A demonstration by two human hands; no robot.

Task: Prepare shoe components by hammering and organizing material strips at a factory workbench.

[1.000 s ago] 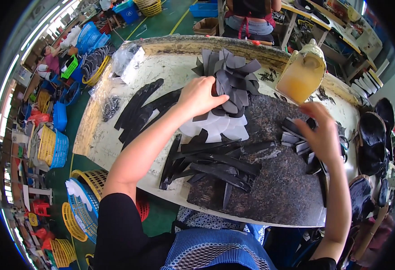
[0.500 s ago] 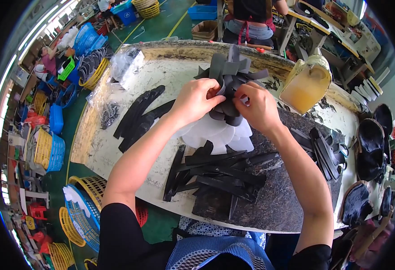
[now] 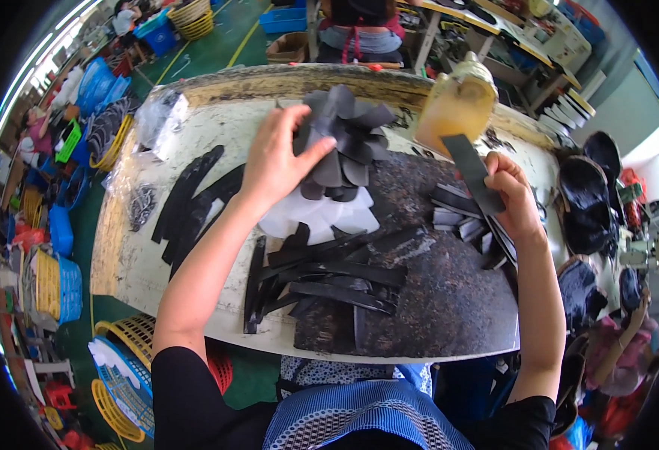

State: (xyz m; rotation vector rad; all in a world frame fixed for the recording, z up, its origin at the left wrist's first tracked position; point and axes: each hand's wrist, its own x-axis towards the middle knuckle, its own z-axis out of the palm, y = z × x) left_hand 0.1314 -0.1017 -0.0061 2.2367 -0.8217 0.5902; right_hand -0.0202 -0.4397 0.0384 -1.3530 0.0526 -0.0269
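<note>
Closest to me there's a blue patterned apron, and both bare forearms come up past it, angled outward at the elbows and then reaching in over the tabletop. First thing up is a loose heap of black strips, lying partly on a dark speckled slab. Further up on the right, a bundle of short dark strips sits on the slab, just left of the right wrist. Right hand is raised, fingers curled, pinching one flat dark grey piece with the thumb, and that piece slants up and to the left, clear of the pile. Left hand is spread wide, thumb stuck out to the right and fingers bent up top, right at the left edge of a messy pile of grey pieces; can't tell if the thumb is actually touching it. White rounded sheets poke out on the near side of that pile. Past the right hand there's a cloudy jar with yellowish stuff, and way back someone in a red-strapped apron sits facing away
</note>
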